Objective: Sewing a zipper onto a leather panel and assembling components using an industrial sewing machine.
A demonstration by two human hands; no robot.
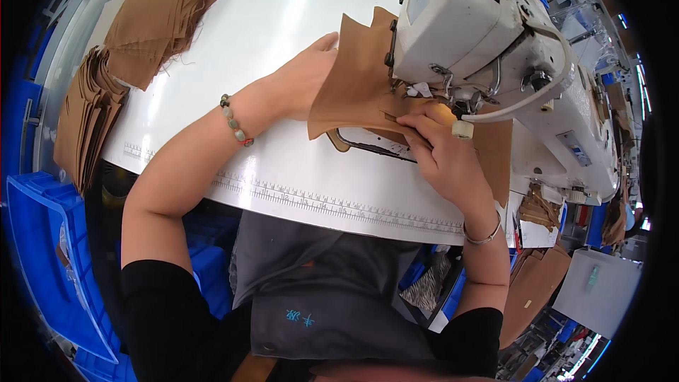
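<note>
A brown fabric piece (353,71) lies under the head of a white sewing machine (460,21), its left part raised off the table. My left hand (311,78) reaches in at that raised edge. The cloth covers most of its fingers, and one fingertip shows beyond the edge. Close to the needle area, my right hand (445,152) has its fingers pressed together on the near edge of the fabric, where a small folded strip shows at the fingertips. More brown fabric hangs to the right, behind that hand. The needle itself is hidden.
Stacks of brown fabric pieces (166,10) lie at the far left, with another bundle (88,120) at the table's left edge. A printed ruler (304,201) runs along the near edge of the white table. Blue bins (56,262) stand below left. Brown panels (534,290) lean at lower right.
</note>
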